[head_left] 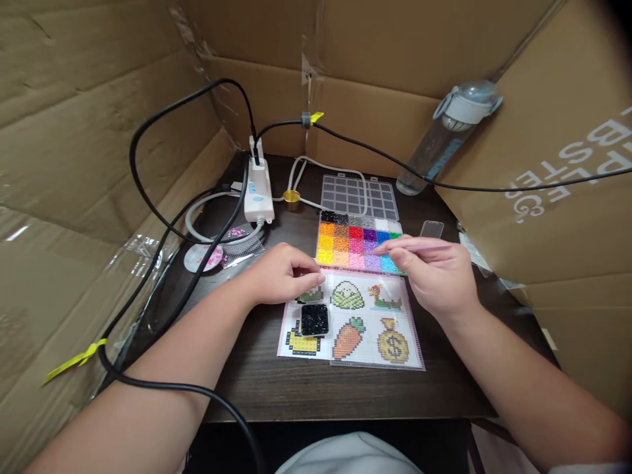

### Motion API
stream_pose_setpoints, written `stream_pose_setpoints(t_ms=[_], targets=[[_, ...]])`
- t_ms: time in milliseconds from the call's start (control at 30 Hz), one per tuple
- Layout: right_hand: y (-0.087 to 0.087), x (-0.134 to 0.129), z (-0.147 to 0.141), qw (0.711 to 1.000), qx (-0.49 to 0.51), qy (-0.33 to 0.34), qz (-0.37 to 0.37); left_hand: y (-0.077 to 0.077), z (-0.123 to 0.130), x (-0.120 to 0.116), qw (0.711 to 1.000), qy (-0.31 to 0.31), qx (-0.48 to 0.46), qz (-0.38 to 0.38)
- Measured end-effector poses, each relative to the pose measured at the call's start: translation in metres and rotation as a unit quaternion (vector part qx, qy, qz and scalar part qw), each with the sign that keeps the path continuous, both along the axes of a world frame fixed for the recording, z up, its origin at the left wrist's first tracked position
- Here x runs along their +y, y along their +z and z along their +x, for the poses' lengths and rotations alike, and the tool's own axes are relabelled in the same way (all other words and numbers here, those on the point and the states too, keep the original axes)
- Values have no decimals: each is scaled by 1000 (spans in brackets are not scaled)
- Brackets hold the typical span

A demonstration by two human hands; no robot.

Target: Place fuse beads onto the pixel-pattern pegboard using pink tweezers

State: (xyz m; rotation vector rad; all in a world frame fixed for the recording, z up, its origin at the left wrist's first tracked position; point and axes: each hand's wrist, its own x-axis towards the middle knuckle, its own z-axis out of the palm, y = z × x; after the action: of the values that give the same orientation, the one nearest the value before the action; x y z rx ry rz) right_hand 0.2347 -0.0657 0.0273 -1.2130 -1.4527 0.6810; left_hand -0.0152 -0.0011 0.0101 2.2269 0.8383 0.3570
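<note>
My right hand (437,273) grips pink tweezers (424,247), their tips over the lilac beads of the sectioned bead box (365,264). My left hand (284,273) rests at the upper left of the pattern sheet (370,306), thumb and forefinger close together by the box's front edge. Whatever lies between those fingers is too small or hidden to make out. Below them, a small square tray of black beads (315,319) sits on the sheet. Pixel pictures of a carrot (348,338), a money bag (393,342) and others show on the sheet.
Behind the bead box lies its clear lid (360,197). A white power strip (259,197) and black cable (182,309) occupy the left; the cable crosses near my left forearm. A water bottle (447,141) leans at the back right. Cardboard walls (375,105) surround the table.
</note>
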Motion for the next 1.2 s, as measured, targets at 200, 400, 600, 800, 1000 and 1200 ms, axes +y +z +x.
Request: stream_pose_setpoints(t_ms=[200,400,600,800,1000,1200], targets=[[-11,25,-38,999,-35,-12,-30,-3,0,0,1000,-13,-16,13],[-20,21,-33,997,-24,-34,-57,-2,0,0,1000,-9,-7,16],[-10,13,-4,995,27,-33,-90,-1,-1,1,1000,-4,1,7],[-13,-1,34,957,235,-17,-167,2,1,2,1000,-18,-1,0],[-26,-7,47,916,326,-134,-193,2,1,3,1000,-12,3,-6],[-15,7,2,963,205,-48,-165,0,0,4,1000,-17,2,7]])
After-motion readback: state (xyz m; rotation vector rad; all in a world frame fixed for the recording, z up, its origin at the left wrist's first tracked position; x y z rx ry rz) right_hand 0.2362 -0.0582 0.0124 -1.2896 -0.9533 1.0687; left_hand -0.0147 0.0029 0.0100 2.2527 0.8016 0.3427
